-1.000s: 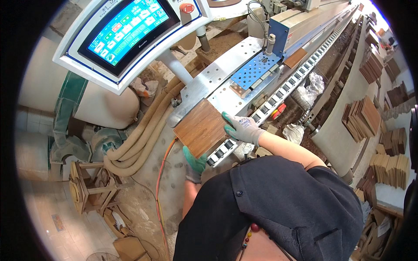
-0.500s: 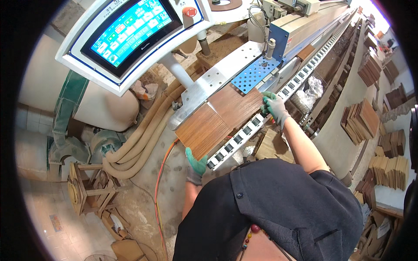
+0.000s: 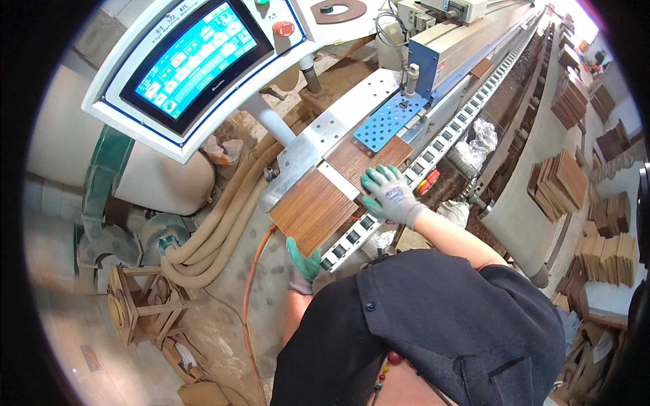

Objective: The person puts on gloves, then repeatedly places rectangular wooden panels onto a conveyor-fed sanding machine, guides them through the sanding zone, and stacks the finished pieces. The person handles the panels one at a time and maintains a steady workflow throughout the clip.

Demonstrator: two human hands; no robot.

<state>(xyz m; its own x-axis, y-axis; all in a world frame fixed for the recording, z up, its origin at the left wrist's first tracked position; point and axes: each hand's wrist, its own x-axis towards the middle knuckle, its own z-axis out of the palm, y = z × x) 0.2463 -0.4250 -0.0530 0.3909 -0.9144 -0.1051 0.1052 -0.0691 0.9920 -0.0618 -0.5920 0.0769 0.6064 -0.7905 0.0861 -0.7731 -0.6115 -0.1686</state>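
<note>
Two brown wood-grain panels lie in line on the machine's infeed, with a narrow gap between them. At the lower corner of the near panel (image 3: 314, 210), my gloved left hand (image 3: 304, 264) grips the edge; some of its fingers are hidden beneath. My right hand (image 3: 391, 194), in a grey and green glove, rests on the near end of the far panel (image 3: 355, 162). Its fingers are apart and lie flat on the board. The far panel's other end sits beneath a blue perforated plate (image 3: 389, 125).
A white control panel with a lit screen (image 3: 193, 61) and red stop button (image 3: 284, 29) overhangs the left. A roller track (image 3: 423, 162) runs along the panels' right side. Hoses (image 3: 210, 237) curve below the console. Stacked boards (image 3: 558, 184) stand at right.
The far panel has slid further under the blue plate, opening a gap between the boards. My right hand has moved from its far right edge back to its near end.
</note>
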